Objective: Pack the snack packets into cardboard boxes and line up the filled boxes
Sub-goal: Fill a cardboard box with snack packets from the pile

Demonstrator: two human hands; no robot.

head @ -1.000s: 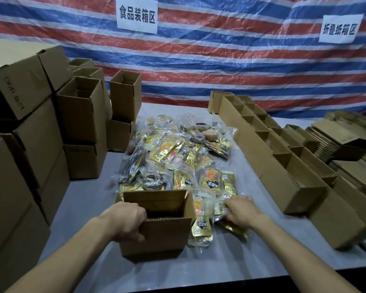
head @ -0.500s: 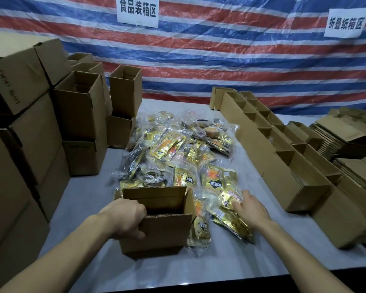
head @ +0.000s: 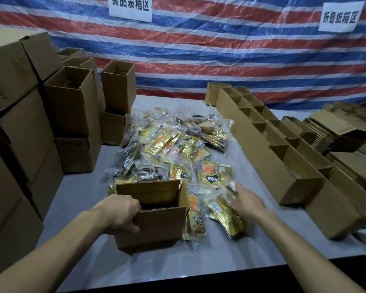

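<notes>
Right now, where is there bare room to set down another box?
Bare grey table shows along the near edge, before the open brown cardboard box the left hand grips, and left of it beside the stacked brown cartons. A narrow strip runs between the gold snack packet pile and the right-hand row of open boxes. The middle is crowded.

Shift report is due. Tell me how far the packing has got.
Done: a row of boxes is lined up on the right, contents unseen. In hand: the left hand grips the open box, which shows no packets; the right hand reaches a bag of packets, its grip blurred. Left: the large pile of snack packets lies unpacked.
</notes>
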